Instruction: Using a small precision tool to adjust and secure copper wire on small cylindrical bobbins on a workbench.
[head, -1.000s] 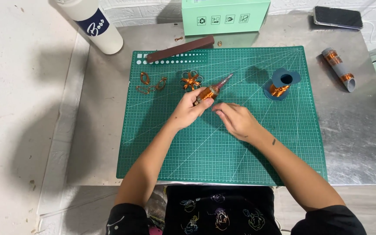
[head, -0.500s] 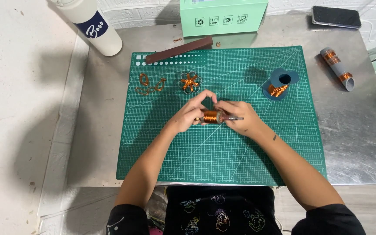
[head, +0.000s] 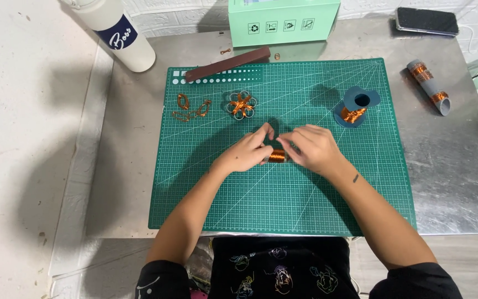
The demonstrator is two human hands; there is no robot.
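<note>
Both hands have closed in: left hand (head: 248, 152) and right hand (head: 312, 147) now pinch a small copper-wire-wrapped rod (head: 276, 156) between fingertips above the green gridded cutting mat (head: 283, 205).

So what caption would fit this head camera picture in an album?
Both hands, left hand and right hand, pinch a small copper wire coil over a green cutting mat.

The wire coil (head: 276, 156) sits between the fingers (head: 265, 134) of both hands, on the cutting mat (head: 283, 205). Behind the fingers to the left lie the wire flower (head: 242, 104) and wire loops (head: 190, 109); behind to the right stands the spool (head: 355, 108). Farther right, off the mat, a tube (head: 428, 86) lies on the table (head: 460, 177).
</note>
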